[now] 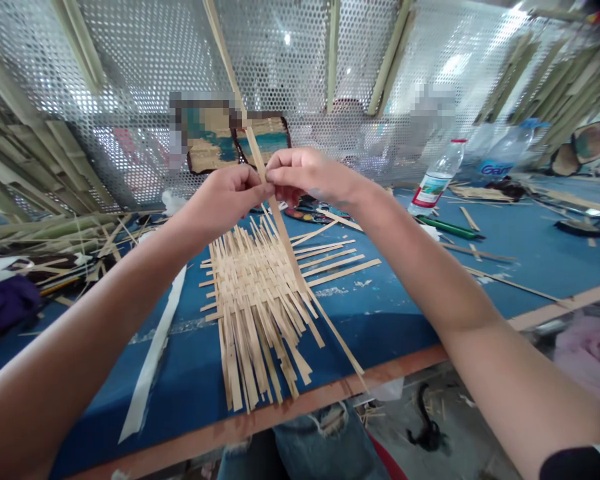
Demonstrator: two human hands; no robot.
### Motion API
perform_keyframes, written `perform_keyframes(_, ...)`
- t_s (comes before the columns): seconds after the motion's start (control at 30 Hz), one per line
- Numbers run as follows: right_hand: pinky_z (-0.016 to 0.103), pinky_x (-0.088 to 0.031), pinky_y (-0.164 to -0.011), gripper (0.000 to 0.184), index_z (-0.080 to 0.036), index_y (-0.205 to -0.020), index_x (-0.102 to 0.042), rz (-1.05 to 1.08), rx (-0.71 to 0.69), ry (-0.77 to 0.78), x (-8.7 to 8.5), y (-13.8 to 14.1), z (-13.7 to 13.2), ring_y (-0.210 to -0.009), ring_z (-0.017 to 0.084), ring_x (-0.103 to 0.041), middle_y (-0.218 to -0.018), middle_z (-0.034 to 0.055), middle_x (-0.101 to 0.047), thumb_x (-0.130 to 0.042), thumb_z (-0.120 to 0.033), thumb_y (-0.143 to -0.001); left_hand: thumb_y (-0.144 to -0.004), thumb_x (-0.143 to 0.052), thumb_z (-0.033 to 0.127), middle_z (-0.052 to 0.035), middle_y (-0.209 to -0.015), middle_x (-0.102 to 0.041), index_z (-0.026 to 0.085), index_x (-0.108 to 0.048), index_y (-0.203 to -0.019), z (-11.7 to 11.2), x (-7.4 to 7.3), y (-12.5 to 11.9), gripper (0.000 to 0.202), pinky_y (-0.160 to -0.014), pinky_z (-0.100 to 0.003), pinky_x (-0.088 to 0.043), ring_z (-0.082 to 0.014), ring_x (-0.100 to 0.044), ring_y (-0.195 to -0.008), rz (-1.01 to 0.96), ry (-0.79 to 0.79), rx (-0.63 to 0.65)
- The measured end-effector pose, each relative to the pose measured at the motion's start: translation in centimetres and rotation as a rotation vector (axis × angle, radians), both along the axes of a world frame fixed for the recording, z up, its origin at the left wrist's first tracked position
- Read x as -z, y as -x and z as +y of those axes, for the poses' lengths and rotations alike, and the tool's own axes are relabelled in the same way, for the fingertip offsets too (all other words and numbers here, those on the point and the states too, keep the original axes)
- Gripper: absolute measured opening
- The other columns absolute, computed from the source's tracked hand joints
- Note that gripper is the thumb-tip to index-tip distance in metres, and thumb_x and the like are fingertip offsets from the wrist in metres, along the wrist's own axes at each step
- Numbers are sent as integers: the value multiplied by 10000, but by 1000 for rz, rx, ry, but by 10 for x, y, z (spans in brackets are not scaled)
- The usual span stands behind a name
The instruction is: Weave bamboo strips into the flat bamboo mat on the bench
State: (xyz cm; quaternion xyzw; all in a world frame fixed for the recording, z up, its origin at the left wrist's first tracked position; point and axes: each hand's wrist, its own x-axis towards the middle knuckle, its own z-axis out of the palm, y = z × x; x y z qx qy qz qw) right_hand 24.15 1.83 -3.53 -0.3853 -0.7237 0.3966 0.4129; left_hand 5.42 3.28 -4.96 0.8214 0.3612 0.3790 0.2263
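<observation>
Near the centre of the frame, a little above the middle, our left hand (225, 197) and right hand (305, 175) meet, fingertips pinched together on one long bamboo strip (280, 230); both hands are closed on it, neither slack. The strip runs steeply, from the upper middle of the frame down through our fingers to the lower centre, where its lower end reaches the table edge (300, 399); it passes along the right side of the woven mat (255, 287), seemingly threaded among its crossing slats, which would explain why we grip it just above the weave; whether it goes over or under each slat we cannot tell.

The mat lies flat on the blue table (405, 300) in the centre, loose ends fanning toward the bottom of the frame and to the right. A pale flat strip (153, 353) lies to the lower left, apart from the mat. At the upper right a plastic bottle (437, 177) stands with a green pen (450, 228) lying near it. A perforated metal screen (130, 87) fills the top of the frame, bamboo slats leaning on it; a purple cloth (5, 303) sits at the far left.
</observation>
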Motion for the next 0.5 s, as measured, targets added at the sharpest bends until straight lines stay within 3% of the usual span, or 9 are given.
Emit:
perform_keyframes(0.13,178,-377,-433,255,-210,-738,-491,39,45,35,4,6,3,-462,78,-442,-562,-57,-503,-599,-152,-962,-888,-668,302,31,-607,-466,226,-537,-691,-5,-3,1,248,-553,-323,-294,-135,-398,-573,5,-74,-4)
perform_keyframes(0.27,176,-345,-399,317,-198,-664,-460,149,100,206,11,9,7,-446,66,-406,-548,-46,-479,-531,-141,-968,-944,-631,291,24,-691,-480,225,-536,-754,-21,-7,2,223,-600,-332,-327,-139,-418,-652,-42,-286,2)
perform_keyframes(0.5,186,-330,-388,278,-215,-708,-447,322,178,431,40,-9,48,-436,69,-396,-561,-49,-486,-631,-240,-914,-1011,-598,365,-33,-927,-649,215,-580,-918,-55,-14,7,178,-782,-339,-494,-176,-629,-858,-72,-626,-113)
